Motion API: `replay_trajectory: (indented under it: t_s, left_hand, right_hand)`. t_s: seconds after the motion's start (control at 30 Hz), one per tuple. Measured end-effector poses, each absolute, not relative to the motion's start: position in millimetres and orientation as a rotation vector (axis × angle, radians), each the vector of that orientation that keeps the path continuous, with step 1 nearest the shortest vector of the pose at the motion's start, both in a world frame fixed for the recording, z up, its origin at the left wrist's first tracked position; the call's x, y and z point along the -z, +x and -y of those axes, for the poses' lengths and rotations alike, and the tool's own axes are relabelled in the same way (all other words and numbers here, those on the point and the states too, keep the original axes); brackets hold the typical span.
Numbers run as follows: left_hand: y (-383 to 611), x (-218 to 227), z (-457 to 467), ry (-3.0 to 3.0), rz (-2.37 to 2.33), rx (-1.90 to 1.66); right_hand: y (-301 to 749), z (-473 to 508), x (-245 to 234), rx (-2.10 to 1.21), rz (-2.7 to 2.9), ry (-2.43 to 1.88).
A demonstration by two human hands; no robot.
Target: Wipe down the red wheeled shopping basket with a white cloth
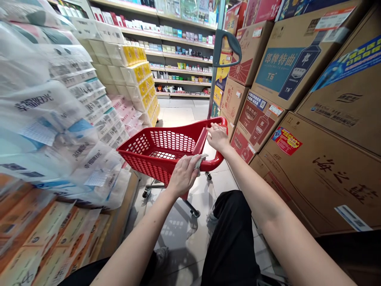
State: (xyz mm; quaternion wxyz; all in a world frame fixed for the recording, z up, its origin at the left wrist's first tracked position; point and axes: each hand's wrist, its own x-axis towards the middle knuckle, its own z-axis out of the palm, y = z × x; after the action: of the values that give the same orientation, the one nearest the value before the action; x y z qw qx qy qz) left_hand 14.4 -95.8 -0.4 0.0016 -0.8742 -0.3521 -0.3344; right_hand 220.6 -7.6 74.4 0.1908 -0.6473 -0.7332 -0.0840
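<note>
1. Head view, far left: soft plastic-wrapped tissue packs [44, 119] are stacked high along the aisle, close beside the cart.
2. The red basket [154, 149] stands on the tiled floor [178, 115] between the packs and the boxes, carried on a small wheeled frame [195, 213]. It looks like a moulded plastic shell with perforated walls: probably light, stiff at the thick rolled rim and springier in the mesh sides. Nothing shows inside it. Being on casters, it would likely roll away under a sideways push unless steadied.
3. The left hand [182, 174] is closed over a cloth [197, 161], palm down, pressing it onto the near rim.
4. That cloth is pale, crumpled and limp. It should bunch and slide easily over the glossy plastic, so a full-palm grip suits it better than a fingertip pinch.
5. The right hand [218, 137] lies on the far right corner of the rim with its fingers curled over the edge, grasping it. The rim appears to be the firmest place to hold.
6. A grey pull handle [228, 43] rises on a tall post from that corner, with no hand on it.
7. Large cardboard cartons [327, 159] are stacked at the right, near the basket.
</note>
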Motion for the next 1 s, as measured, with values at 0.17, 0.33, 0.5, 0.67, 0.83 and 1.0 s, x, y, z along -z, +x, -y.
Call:
replay_trajectory:
  t_s: [0.17, 0.33, 0.5, 0.67, 0.83, 1.0]
  left_hand:
    - [17.4, 1.3, 85.9, -2.681, 1.128, 1.081]
    - [-6.3, 8.8, 66.3, -2.706, 1.191, 1.182]
    - [-36.3, 20.9, 44.7, -2.675, 1.432, 1.271]
    - [-24.6, 20.9, 51.9, -2.643, 1.559, 1.334]
    - [-11.8, 19.7, 77.3, -2.894, 1.274, 1.342]
    - [-12.6, 19.4, 80.0, -2.914, 1.084, 1.304]
  right_hand:
    - [209.7, 17.7, -79.8, 0.168, 2.433, -1.634]
    - [204.8, 17.4, -83.3, 0.198, 2.488, -1.761]
    - [197.8, 23.9, -85.4, 0.241, 2.458, -1.773]
    - [186.9, 23.7, -88.4, 0.146, 2.524, -1.891]
    - [190.6, 18.4, -89.8, -0.005, 2.640, -1.869]
    - [196.6, 20.4, -91.3, -0.040, 2.663, -1.818]
